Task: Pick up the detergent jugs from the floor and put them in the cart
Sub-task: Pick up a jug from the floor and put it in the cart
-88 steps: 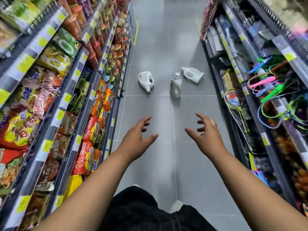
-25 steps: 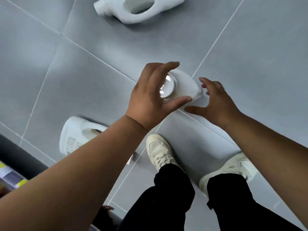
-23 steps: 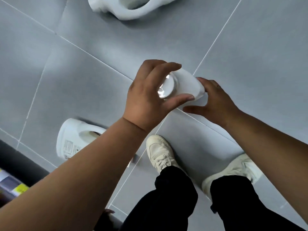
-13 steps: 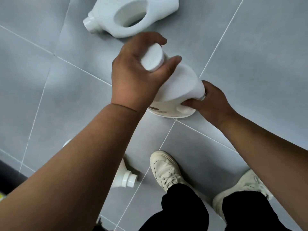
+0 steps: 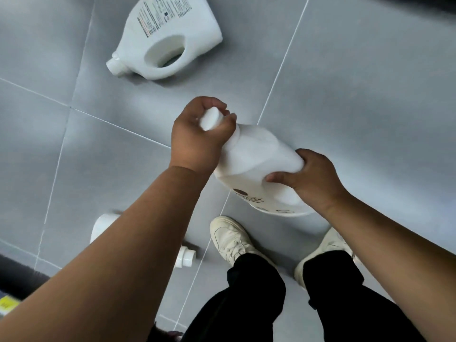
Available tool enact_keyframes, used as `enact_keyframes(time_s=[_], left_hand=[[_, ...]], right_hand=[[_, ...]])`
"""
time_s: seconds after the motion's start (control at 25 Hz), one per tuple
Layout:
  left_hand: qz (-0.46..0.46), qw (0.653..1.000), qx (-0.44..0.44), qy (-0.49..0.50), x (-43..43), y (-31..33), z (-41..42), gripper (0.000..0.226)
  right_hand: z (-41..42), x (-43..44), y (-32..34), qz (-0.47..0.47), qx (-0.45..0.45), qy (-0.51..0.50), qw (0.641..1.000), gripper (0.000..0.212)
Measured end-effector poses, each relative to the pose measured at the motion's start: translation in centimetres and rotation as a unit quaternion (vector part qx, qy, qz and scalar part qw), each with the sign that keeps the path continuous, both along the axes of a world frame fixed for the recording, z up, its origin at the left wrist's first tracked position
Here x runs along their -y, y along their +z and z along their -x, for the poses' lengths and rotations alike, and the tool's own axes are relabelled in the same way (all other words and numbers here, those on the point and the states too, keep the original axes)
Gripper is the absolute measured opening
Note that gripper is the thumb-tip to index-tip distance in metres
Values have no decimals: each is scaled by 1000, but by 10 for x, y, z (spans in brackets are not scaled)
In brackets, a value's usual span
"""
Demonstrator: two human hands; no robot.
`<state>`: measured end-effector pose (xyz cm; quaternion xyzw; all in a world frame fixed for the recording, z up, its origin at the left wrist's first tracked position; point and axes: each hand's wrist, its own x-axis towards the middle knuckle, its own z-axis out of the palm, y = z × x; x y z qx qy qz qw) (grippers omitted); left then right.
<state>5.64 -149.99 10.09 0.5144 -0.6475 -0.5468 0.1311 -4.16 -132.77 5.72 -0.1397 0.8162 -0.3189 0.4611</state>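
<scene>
I hold a white detergent jug (image 5: 256, 166) tilted above the grey floor, cap pointing up and left. My left hand (image 5: 197, 137) grips its cap and neck. My right hand (image 5: 311, 178) grips the jug's handle side lower down. A second white jug (image 5: 167, 35) lies on its side on the floor at the top, label up, cap toward the lower left. A third white jug (image 5: 182, 259) lies at the lower left, mostly hidden under my left forearm, with only its cap and base end showing. No cart is in view.
My two feet in white sneakers (image 5: 234, 240) stand on the grey tiled floor (image 5: 370, 95) just below the held jug. A dark shelf base (image 5: 17, 275) runs along the lower left corner, with a yellow price tag at the edge.
I walked up to the jugs and bent over them. Both hands took hold of the upright middle jug, tilted it and lifted it off the floor.
</scene>
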Motion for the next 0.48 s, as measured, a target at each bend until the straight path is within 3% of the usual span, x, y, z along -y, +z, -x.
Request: enact_keyframes(time_s=[0.24, 0.48], left_hand=[[-60, 997, -47, 1, -47, 67, 24, 18], [-92, 993, -74, 8, -64, 191, 52, 22]], right_hand=[[18, -54, 95, -28, -62, -32, 997, 53], [39, -77, 235, -41, -104, -53, 992, 58]])
